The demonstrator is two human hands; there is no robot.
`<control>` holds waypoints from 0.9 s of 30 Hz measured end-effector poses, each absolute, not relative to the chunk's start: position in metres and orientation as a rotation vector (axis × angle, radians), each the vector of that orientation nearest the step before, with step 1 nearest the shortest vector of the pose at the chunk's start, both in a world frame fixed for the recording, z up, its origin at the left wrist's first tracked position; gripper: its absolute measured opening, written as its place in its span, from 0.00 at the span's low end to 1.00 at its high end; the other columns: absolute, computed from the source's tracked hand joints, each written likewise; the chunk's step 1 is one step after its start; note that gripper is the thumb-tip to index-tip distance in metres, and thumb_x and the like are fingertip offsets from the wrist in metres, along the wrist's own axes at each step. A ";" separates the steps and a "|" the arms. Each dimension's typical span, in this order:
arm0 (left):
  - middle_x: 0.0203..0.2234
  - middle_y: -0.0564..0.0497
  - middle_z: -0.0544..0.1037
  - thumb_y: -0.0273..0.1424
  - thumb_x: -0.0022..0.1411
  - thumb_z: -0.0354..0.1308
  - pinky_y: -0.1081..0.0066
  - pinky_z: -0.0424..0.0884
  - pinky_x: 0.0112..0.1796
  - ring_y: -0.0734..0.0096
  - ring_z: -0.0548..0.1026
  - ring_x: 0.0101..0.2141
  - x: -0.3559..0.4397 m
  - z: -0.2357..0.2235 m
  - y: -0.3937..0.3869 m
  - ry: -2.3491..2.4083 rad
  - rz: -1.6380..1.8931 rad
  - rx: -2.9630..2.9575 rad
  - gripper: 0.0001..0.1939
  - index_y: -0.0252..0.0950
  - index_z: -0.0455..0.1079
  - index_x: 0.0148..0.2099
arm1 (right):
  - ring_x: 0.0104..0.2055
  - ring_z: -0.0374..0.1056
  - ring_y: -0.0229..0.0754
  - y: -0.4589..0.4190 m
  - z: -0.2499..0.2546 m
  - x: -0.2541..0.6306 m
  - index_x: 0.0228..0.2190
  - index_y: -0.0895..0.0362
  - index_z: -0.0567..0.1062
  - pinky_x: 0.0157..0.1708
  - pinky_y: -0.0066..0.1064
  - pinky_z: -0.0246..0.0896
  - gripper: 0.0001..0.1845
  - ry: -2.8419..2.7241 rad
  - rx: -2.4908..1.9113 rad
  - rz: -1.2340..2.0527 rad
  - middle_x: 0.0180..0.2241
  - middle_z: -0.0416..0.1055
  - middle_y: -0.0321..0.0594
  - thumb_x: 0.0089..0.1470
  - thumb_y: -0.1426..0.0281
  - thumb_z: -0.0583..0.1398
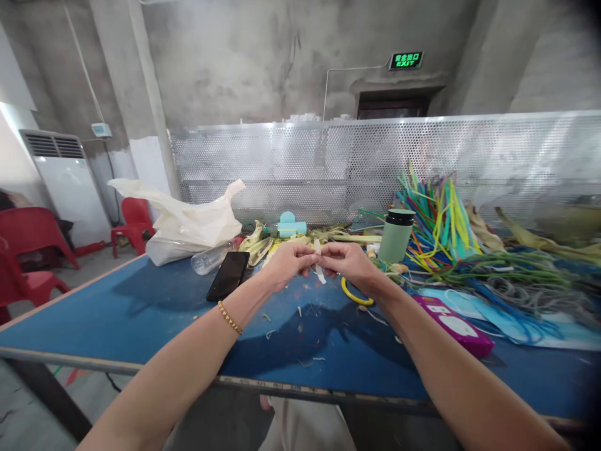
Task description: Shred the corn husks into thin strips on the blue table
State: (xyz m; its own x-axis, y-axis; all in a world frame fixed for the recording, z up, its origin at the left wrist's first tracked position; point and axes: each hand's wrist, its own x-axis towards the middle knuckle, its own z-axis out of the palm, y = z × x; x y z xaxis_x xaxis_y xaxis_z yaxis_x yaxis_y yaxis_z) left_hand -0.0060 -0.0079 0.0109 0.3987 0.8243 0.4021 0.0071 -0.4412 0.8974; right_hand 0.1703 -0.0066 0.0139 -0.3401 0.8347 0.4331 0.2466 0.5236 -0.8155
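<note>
My left hand (287, 262) and my right hand (346, 262) meet above the blue table (141, 307), fingers pinched together. Between them they hold a thin pale strip (319, 260), which stands up between the fingertips and hangs down a little below. A gold bracelet (230, 317) sits on my left wrist. Under my right wrist lies a yellow ring (354, 295). Small pale scraps (300, 313) are scattered on the table below my hands.
A black phone (228, 275) and a clear bottle (211, 257) lie left of my hands, behind them a white plastic bag (188, 219). A green cup (397, 235), coloured strips (436, 219), green cords (493, 269), a pink device (453, 326) fill the right. Red chairs (28, 250) stand left.
</note>
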 end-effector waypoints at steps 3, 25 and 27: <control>0.16 0.56 0.65 0.32 0.53 0.62 0.73 0.54 0.23 0.80 0.61 0.19 -0.005 0.009 -0.005 0.671 1.200 1.706 0.09 0.30 0.72 0.29 | 0.21 0.61 0.34 -0.008 0.015 0.168 0.29 0.59 0.80 0.22 0.28 0.55 0.15 -1.832 -0.890 0.765 0.20 0.69 0.36 0.45 0.59 0.66; 0.17 0.53 0.70 0.32 0.48 0.68 0.72 0.56 0.25 0.78 0.62 0.20 -0.005 0.008 -0.006 0.778 1.175 1.690 0.10 0.30 0.77 0.29 | 0.29 0.62 0.38 -0.014 0.027 0.169 0.23 0.57 0.75 0.31 0.32 0.57 0.11 -1.902 -0.891 0.240 0.26 0.70 0.38 0.50 0.63 0.62; 0.17 0.53 0.70 0.32 0.47 0.69 0.72 0.56 0.25 0.78 0.62 0.20 -0.004 0.007 -0.006 0.779 1.163 1.696 0.10 0.30 0.77 0.29 | 0.29 0.62 0.38 -0.015 0.026 0.169 0.23 0.57 0.76 0.32 0.32 0.57 0.10 -1.899 -0.894 0.226 0.25 0.70 0.38 0.50 0.64 0.62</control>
State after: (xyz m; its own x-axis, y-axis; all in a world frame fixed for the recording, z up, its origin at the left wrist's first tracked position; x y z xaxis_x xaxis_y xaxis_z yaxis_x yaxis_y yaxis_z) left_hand -0.0045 -0.0065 0.0069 0.3567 0.8618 0.3606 0.0062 -0.3882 0.9216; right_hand 0.1691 -0.0147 0.0264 -0.2430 0.6686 0.7028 0.4848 0.7112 -0.5090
